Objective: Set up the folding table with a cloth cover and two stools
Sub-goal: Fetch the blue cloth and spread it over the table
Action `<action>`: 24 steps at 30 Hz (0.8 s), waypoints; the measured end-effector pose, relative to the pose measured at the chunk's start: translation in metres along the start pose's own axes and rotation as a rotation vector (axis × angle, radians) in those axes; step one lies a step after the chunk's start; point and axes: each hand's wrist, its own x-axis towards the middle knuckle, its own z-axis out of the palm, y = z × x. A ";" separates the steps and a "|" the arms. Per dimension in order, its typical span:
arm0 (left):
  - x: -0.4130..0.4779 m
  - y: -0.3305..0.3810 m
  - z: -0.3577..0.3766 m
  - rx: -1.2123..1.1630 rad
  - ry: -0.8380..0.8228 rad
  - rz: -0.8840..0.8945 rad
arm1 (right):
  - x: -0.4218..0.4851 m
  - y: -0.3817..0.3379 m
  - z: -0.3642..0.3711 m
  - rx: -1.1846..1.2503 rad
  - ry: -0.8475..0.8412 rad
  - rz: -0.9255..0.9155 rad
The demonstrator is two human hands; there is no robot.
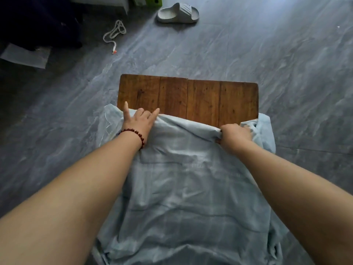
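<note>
Light, limp cloth [191,188] is bunching mid-frame at its far edge: right hand [236,132] fisting it, left hand [140,120] gripping, outer fingers splayed.

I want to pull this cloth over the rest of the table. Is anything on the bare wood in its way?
Nothing visible. The bare wood of the table beyond the cloth holds no object. The slipper and white cord lie on the floor past its far edge.
</note>
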 end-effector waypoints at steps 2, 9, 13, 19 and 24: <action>0.001 -0.007 -0.005 0.006 0.020 0.011 | -0.002 0.001 -0.003 0.008 0.043 -0.012; 0.019 -0.024 -0.043 -0.123 0.310 -0.097 | 0.012 0.008 -0.039 -0.047 0.381 -0.038; 0.045 -0.029 -0.066 -0.323 0.554 -0.200 | 0.038 0.011 -0.075 0.154 0.566 0.098; 0.032 0.011 -0.036 -0.380 0.257 -0.080 | 0.025 -0.030 -0.047 0.209 0.427 -0.035; 0.026 0.022 0.008 -0.387 0.011 0.002 | 0.021 -0.052 -0.003 0.231 0.124 -0.018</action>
